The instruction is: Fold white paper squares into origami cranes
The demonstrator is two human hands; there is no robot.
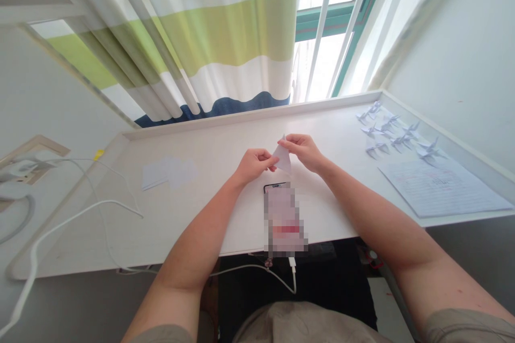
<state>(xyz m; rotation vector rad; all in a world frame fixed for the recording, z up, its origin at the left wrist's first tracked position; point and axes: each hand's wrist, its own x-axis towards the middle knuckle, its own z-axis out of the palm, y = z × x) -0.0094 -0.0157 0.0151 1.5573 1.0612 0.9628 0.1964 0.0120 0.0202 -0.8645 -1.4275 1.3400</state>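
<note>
A folded piece of white paper (284, 161) is held up above the desk between my two hands, its pointed tip upward. My left hand (256, 165) pinches its left edge between thumb and fingers. At its upper right, my right hand (302, 149) grips the paper near the tip. Just below the hands lies a phone (284, 217), its screen blurred out, with a white cable plugged into its near end. Several folded paper cranes (396, 131) stand at the right back of the desk. Loose white paper sheets (161, 174) lie to the left.
The white desk (225, 220) has a raised rim along its back and right side. A stack of written sheets (438, 187) sits at the right front edge. White cables (80, 214) trail across the left end from a wall socket. A striped curtain (225, 37) hangs behind.
</note>
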